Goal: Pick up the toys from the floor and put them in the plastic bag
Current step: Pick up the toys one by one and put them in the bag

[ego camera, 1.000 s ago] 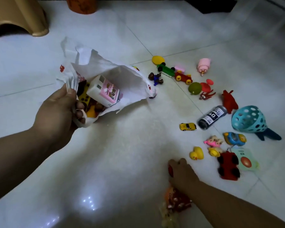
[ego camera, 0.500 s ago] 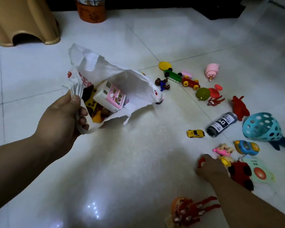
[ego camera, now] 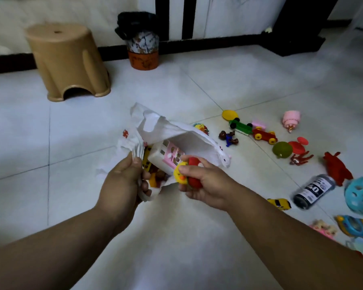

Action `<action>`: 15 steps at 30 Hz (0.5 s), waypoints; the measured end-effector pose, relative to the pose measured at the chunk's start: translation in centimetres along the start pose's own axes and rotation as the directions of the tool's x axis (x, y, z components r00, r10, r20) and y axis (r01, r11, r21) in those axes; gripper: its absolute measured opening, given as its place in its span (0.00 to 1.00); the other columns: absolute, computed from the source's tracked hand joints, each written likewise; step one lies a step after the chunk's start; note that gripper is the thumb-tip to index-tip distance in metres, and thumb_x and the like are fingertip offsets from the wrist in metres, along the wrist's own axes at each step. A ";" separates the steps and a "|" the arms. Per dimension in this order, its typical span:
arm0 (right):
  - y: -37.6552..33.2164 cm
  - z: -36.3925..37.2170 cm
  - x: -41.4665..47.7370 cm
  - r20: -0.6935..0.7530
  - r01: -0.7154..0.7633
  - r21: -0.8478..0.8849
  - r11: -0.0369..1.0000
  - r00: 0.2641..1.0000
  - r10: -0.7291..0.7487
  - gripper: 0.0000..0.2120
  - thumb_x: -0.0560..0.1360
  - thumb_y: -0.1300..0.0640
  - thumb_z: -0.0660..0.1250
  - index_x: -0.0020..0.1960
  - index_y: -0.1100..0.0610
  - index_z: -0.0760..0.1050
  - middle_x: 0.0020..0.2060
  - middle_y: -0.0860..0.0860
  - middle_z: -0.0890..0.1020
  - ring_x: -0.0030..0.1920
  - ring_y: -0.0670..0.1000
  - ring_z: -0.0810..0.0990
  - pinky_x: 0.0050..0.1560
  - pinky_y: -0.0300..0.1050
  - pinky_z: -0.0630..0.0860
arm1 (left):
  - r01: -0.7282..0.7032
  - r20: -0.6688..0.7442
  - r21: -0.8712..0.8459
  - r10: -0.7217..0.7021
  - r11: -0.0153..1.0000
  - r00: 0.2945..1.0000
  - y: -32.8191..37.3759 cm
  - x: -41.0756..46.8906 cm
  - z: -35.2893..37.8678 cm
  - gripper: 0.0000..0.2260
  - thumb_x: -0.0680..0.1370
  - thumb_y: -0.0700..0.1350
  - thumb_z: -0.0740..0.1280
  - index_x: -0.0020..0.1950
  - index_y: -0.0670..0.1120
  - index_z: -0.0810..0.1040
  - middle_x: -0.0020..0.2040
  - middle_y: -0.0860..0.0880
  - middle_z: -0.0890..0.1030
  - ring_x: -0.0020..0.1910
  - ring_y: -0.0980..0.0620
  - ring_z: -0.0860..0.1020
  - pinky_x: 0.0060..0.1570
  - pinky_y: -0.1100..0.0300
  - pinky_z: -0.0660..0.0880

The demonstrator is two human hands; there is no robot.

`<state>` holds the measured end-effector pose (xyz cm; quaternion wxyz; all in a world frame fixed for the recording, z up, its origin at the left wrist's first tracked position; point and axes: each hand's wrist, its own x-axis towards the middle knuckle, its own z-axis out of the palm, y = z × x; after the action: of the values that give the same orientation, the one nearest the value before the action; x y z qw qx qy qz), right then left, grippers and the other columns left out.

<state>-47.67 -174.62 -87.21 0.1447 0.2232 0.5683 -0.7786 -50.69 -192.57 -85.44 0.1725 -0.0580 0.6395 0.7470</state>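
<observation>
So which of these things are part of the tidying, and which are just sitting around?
Part of the job: plastic bag, yellow duck and red toy in the right hand, red car, yellow car.

Just there: tan stool, bin.

A teal perforated ball [ego camera: 362, 194] and blue toy car [ego camera: 356, 227] are cut off by the right edge; the black can [ego camera: 313, 191] is motion-blurred.

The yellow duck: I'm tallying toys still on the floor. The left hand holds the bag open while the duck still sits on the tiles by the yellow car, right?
Not on the tiles. The head view shows the right hand holding the yellow duck at the bag mouth; the left hand does hold it open.
</observation>
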 end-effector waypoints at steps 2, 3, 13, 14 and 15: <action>-0.9 3.1 2.9 -0.014 -0.012 -0.021 1.000 1.000 0.012 0.15 0.71 0.56 0.73 0.53 0.46 0.72 0.48 0.55 0.81 0.40 0.52 0.81 0.41 0.45 0.79 | 0.001 -0.007 -0.006 -0.001 1.000 1.000 0.2 0.1 -0.2 0.10 0.82 0.48 0.56 0.48 0.48 0.76 0.32 0.49 0.73 0.28 0.52 0.67 0.36 0.55 0.65; -1.2 4.3 4.2 -0.015 0.002 -0.025 1.000 1.000 -0.002 0.15 0.71 0.56 0.74 0.52 0.45 0.72 0.52 0.55 0.80 0.47 0.54 0.81 0.49 0.48 0.80 | 0.002 -0.008 -0.009 -0.002 1.000 1.000 0.3 0.1 -0.2 0.11 0.82 0.48 0.56 0.47 0.48 0.77 0.32 0.49 0.73 0.28 0.52 0.67 0.36 0.55 0.65; 3.0 -0.7 1.7 -0.150 0.130 -0.710 0.692 0.932 -0.329 0.15 0.77 0.61 0.63 0.62 0.53 0.76 0.57 0.48 0.80 0.54 0.44 0.75 0.50 0.32 0.70 | 0.004 0.004 -0.104 -0.004 0.995 1.000 0.9 0.7 -1.0 0.10 0.83 0.46 0.56 0.50 0.48 0.77 0.32 0.49 0.71 0.28 0.52 0.66 0.34 0.56 0.67; 4.2 -2.7 0.9 -0.193 0.092 -0.771 0.631 0.909 -0.369 0.12 0.76 0.62 0.64 0.58 0.55 0.79 0.54 0.49 0.82 0.52 0.44 0.77 0.49 0.32 0.70 | -0.002 0.004 -0.104 0.003 0.995 1.000 0.9 0.9 -1.2 0.10 0.83 0.46 0.56 0.51 0.48 0.76 0.32 0.49 0.71 0.27 0.53 0.66 0.33 0.56 0.68; 5.4 -5.3 0.0 -0.250 0.033 -0.818 0.575 0.879 -0.407 0.11 0.75 0.63 0.64 0.54 0.56 0.80 0.50 0.50 0.83 0.51 0.45 0.78 0.49 0.34 0.71 | -0.004 0.013 -0.097 0.005 0.995 1.000 0.8 1.0 -1.2 0.10 0.83 0.47 0.56 0.52 0.48 0.76 0.32 0.49 0.71 0.27 0.53 0.67 0.33 0.56 0.68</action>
<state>-44.12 -171.26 -92.99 0.0045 0.2199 0.8939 -0.3906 -52.07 -193.62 -85.24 0.1720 -0.0600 0.6014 0.7779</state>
